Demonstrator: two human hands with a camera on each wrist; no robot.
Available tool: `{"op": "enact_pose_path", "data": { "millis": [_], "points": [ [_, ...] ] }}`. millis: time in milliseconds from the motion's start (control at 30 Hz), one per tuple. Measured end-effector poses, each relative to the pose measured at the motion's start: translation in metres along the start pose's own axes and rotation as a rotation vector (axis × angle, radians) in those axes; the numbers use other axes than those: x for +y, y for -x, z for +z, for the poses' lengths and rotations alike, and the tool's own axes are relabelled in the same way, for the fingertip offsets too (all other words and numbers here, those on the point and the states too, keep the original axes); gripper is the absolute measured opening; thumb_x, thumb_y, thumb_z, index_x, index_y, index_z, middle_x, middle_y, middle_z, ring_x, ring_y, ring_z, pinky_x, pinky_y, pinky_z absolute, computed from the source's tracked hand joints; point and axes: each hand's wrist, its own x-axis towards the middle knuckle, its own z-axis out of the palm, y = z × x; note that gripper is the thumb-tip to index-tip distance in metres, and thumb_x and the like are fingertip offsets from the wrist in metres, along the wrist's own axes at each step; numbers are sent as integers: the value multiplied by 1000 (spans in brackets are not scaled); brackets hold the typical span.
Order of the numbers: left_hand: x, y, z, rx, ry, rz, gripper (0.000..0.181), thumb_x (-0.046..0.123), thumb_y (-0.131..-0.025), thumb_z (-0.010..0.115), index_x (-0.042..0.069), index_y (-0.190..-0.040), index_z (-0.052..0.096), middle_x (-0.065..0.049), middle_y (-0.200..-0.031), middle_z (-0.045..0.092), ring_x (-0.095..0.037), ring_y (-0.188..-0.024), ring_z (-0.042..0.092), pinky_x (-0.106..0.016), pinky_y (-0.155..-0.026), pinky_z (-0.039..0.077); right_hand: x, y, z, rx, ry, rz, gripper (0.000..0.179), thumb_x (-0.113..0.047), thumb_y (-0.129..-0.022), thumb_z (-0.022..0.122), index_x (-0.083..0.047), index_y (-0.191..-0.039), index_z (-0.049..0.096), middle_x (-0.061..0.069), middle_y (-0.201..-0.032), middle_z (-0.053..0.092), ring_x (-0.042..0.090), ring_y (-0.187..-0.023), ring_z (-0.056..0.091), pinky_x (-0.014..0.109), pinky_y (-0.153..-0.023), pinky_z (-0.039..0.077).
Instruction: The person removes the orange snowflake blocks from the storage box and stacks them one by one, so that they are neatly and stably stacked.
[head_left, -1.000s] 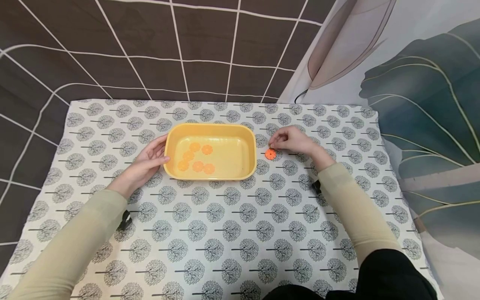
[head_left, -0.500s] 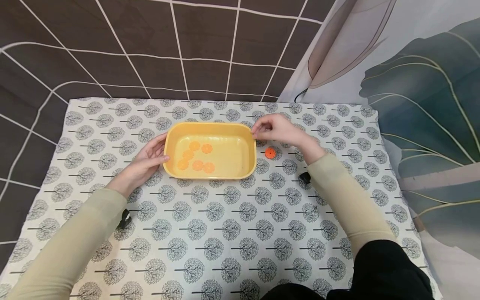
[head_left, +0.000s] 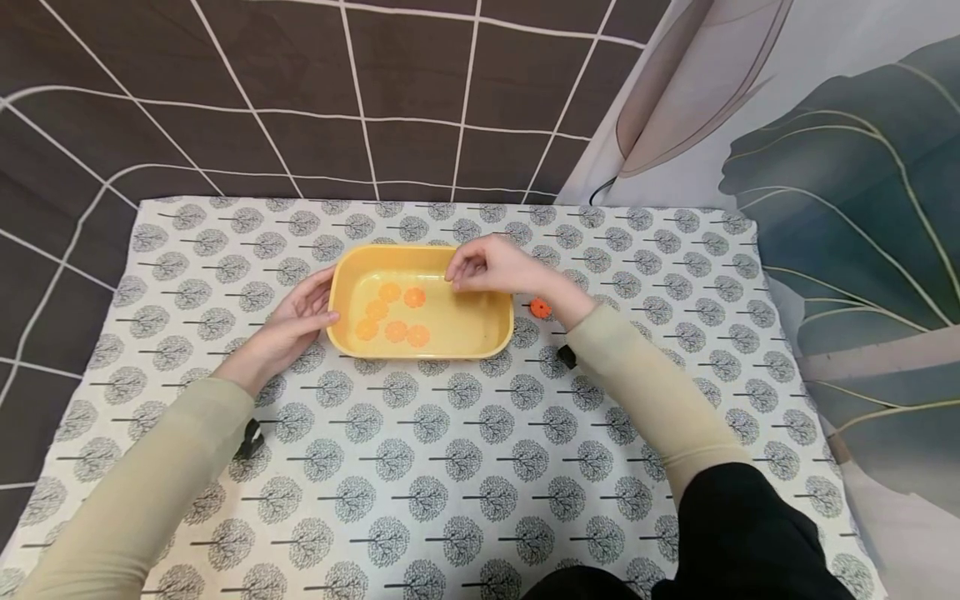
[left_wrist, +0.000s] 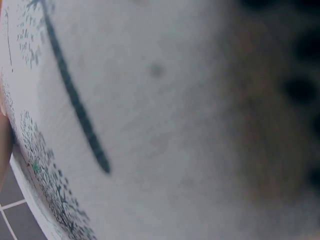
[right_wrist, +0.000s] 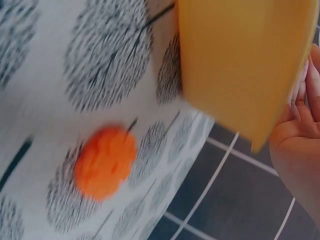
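A yellow rectangular tub (head_left: 480,350) stands on the tablecloth. Several pale orange, flower-shaped slices (head_left: 396,332), like cut carrot, lie in its left half. My left hand (head_left: 288,321) holds the tub's left end, thumb at the rim and fingers along the side. Over the tub's right half hovers my right hand (head_left: 498,265), fingers bent in with thumb and index close together; I cannot tell whether something thin is between them. A brighter orange flower-shaped slice (head_left: 540,308) lies on the cloth right of the tub, below the right wrist. The right wrist view shows this orange slice (right_wrist: 106,162) up close.
A white cloth (head_left: 450,500) with a tree print covers the table. Behind it hangs a dark fabric with white grid lines (head_left: 300,83). A patterned curtain (head_left: 862,208) is at the right. The left wrist view is mostly blurred cloth (left_wrist: 140,125).
My right hand has moved left from beside the orange slice, past the tub's right rim, to above its inside. The left hand, tub and slices have stayed in place.
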Motion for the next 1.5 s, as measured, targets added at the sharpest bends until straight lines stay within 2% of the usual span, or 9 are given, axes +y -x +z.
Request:
{"op": "enact_pose_path", "data": {
  "millis": [300,433,567,767,967,1267,1367,1500],
  "points": [
    [0,0,0,4,-15,-19,77,-6,-98,63,14,-165,32,-12,-177,16,-17,-159,29,-23,-132,29,-6,-17,28,-90,38,-4,14,0,-90,79,0,-104,76,13,-101,79,16,-87,70,22,-80,62],
    [1,0,0,5,-19,-20,76,-6,-98,63,16,-165,34,-12,-177,16,-12,-155,33,-22,-132,30,-2,-23,39,-141,27,-5,16,2,-91,78,2,-106,75,15,-103,78,17,-86,70,22,-77,63],
    [1,0,1,7,-17,-18,76,-7,-98,62,15,-165,33,-12,-177,17,-4,-148,39,-21,-131,30,0,-27,47,-171,27,-8,17,2,-90,79,2,-107,75,15,-103,78,16,-88,70,21,-82,63],
    [1,0,1,12,-23,-15,77,-6,-97,64,14,-165,33,-9,-176,22,-2,-146,41,-21,-131,31,1,-28,56,-192,67,-5,17,2,-89,80,-1,-105,76,12,-101,78,17,-91,70,19,-86,63],
    [0,0,2,10,-28,-15,77,-6,-98,62,13,-166,32,-12,-177,17,-1,-146,41,-21,-131,30,2,-29,62,-212,65,4,20,5,-87,81,0,-105,76,12,-102,77,17,-91,70,19,-86,63],
    [1,0,2,15,-23,-28,80,-6,-97,64,12,-167,29,-13,-178,15,-23,-162,22,-26,-135,24,1,-31,68,-253,127,26,28,1,-83,86,-1,-109,75,11,-103,76,17,-92,68,19,-86,62],
    [2,0,2,16,-20,-26,81,-6,-97,65,12,-167,29,-13,-178,14,-25,-163,19,-26,-136,23,1,-31,69,-266,174,10,30,-1,-83,87,-1,-110,75,10,-104,75,17,-94,68,18,-87,60],
    [2,0,2,17,-12,-20,80,-6,-97,65,12,-166,30,-14,-178,15,-23,-162,22,-26,-136,23,0,-32,70,-274,224,-12,30,-2,-83,87,-2,-110,75,10,-104,75,17,-95,67,18,-87,59]
  ]
}}
